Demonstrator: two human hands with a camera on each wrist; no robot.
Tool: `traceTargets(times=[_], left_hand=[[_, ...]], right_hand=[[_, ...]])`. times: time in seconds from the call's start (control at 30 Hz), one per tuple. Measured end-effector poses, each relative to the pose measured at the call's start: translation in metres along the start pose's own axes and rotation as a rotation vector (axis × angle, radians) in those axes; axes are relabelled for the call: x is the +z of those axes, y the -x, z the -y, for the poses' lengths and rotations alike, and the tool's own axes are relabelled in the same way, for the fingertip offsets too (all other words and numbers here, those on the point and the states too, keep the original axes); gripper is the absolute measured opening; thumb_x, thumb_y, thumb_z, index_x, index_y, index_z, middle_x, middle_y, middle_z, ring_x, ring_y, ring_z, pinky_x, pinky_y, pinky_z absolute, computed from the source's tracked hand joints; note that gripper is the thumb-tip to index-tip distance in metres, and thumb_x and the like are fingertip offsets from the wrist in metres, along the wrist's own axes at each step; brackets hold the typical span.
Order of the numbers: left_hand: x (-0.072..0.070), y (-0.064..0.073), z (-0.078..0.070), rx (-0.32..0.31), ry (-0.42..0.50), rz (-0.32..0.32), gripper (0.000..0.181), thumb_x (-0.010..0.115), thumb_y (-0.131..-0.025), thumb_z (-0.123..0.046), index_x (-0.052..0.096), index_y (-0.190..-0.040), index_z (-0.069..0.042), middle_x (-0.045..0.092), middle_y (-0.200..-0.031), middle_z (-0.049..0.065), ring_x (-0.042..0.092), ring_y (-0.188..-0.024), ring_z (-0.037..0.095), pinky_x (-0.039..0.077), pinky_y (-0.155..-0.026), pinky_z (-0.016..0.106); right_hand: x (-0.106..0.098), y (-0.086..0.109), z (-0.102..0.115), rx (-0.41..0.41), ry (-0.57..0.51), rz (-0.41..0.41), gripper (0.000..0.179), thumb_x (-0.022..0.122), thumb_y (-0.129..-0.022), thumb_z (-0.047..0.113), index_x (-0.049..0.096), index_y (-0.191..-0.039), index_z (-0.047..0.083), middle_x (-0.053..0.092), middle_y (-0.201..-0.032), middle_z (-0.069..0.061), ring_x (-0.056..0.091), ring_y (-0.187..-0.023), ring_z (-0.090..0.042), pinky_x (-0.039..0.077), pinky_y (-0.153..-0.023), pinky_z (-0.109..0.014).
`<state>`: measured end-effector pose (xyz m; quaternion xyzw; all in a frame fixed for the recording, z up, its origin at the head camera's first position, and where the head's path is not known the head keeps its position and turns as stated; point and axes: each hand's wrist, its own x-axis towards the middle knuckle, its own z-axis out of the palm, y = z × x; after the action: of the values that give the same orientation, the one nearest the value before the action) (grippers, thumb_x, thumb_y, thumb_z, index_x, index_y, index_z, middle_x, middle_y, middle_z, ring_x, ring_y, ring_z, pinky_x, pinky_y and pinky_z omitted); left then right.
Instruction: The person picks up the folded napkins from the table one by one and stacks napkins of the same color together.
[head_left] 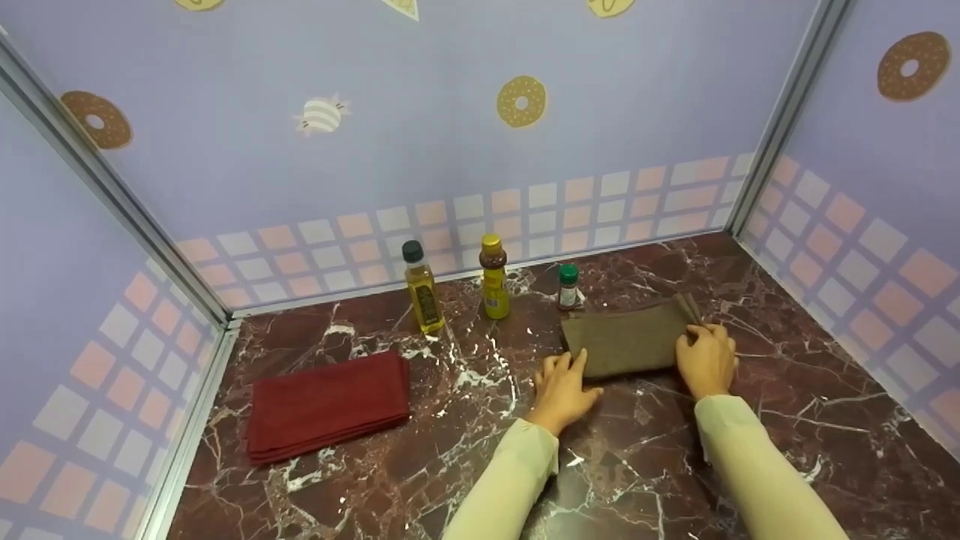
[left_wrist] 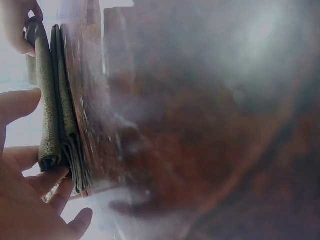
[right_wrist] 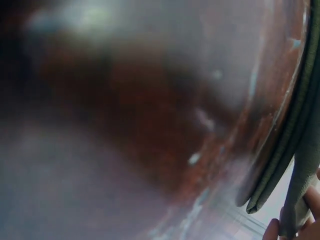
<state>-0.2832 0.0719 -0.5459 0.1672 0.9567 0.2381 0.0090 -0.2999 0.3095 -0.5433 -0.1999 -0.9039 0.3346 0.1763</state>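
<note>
An olive-brown folded cloth lies on the marble-patterned table in front of me, its layers showing from the side in the left wrist view. At its right end my right hand pinches the top layer, which lifts away from the layers below in the right wrist view; only some fingertips show there. My left hand is at the cloth's left end, its fairly straight fingers touching the edge. The left thumb stands apart from the fingers, near the cloth's front side.
A dark red folded cloth lies on the left. Along the back stand an oil bottle with a dark cap, a yellow bottle and a small green-capped jar, close behind the olive cloth. Patterned walls enclose the table.
</note>
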Motion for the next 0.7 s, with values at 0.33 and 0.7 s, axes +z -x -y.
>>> traceTargets(times=[0.33, 0.7], left_hand=[[-0.0008, -0.0026, -0.0019, -0.021, 0.046, 0.054, 0.076, 0.069, -0.090, -0.041, 0.038, -0.154, -0.014, 0.042, -0.153, 0.012, 0.033, -0.142, 0.028, 0.028, -0.112, 0.054], [0.0005, -0.0065, -0.0052, -0.004, 0.038, 0.047, 0.076, 0.070, -0.089, -0.040, 0.039, -0.153, -0.013, 0.044, -0.151, 0.012, 0.034, -0.143, 0.028, 0.027, -0.113, 0.052]], right_hand=[[0.0006, -0.0023, -0.0035, 0.022, 0.029, 0.040, 0.042, 0.050, -0.096, 0.018, 0.059, -0.130, -0.005, 0.042, -0.141, -0.026, 0.039, -0.127, -0.050, 0.030, -0.097, -0.064], [0.0008, -0.0073, -0.0095, 0.061, 0.074, 0.190, 0.056, 0.049, -0.097, 0.024, 0.042, -0.146, -0.005, 0.027, -0.151, -0.026, 0.025, -0.136, -0.052, 0.025, -0.099, -0.067]])
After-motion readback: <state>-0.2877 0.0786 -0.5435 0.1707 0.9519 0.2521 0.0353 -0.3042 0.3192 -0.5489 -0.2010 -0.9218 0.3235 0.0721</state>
